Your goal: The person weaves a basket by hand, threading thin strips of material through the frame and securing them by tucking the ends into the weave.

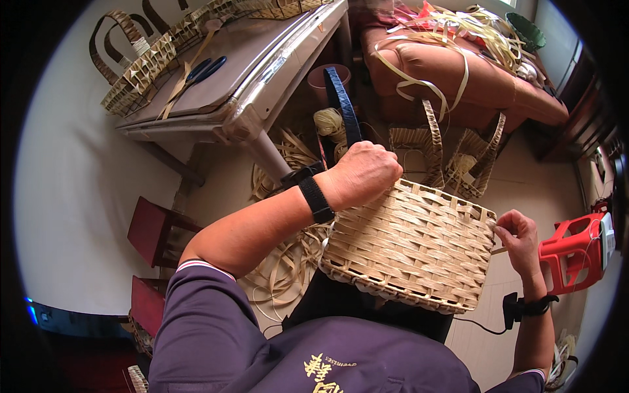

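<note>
A tan woven basket (413, 242) lies tilted across my lap, with a flat woven face turned up toward me. My left hand (367, 173) is closed over its far left edge, knuckles up and fingertips hidden behind the rim. At the right edge of the basket, my right hand (519, 239) has its thumb and fingers pinched together. A short bit of tan strip (499, 250) shows just below those fingers; whether they grip it is unclear. Beyond my left hand rises a dark blue band (344, 105), curved like a handle; its lower end is hidden.
At the far left, a table (216, 98) carries blue-handled scissors (206, 70) and handled baskets. Loose strips (285, 262) litter the floor. Two small baskets (472, 164) stand ahead, before a brown sofa (458, 78) heaped with strips. A red stool (570, 252) stands right.
</note>
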Demonstrator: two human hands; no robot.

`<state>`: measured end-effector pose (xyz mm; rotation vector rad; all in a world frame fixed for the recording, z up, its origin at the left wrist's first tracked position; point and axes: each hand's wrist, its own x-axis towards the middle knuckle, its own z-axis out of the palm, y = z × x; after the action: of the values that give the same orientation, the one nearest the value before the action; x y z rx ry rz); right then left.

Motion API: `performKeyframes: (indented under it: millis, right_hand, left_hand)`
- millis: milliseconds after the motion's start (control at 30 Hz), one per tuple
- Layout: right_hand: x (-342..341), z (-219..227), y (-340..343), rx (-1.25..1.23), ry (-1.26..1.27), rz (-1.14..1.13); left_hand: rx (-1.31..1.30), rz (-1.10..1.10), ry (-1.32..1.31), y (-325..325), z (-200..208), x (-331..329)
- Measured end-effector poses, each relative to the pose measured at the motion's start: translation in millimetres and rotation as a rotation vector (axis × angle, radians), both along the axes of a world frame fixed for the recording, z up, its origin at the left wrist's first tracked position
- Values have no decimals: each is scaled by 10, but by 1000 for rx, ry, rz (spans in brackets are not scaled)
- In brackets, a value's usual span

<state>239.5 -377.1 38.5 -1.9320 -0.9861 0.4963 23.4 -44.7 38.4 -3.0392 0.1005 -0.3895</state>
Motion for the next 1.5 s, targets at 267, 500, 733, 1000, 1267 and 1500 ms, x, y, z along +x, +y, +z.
performKeyframes:
  millis: [267, 500, 733, 1000, 1267, 1500]
  right_hand:
    - [132, 29, -256, -37, 60, -45]
    - [190, 72, -354, -94, 97, -37]
    - [273, 14, -364, -88, 196, -36]
    - [255, 85, -151, -134, 127, 12]
    - [184, 286, 12, -223, 52, 76]
    - [-51, 582, 438, -321, -356, 171]
  left_hand:
    - [-292, 157, 104, 5, 144, -23]
    - [-959, -38, 204, 395, 111, 21]
    - [-1685, -142, 487, 574, 100, -49]
    - [-846, -34, 362, 342, 326, -17]
    - [-1865, -113, 406, 800, 37, -349]
    - [-785, 139, 200, 587, 233, -379]
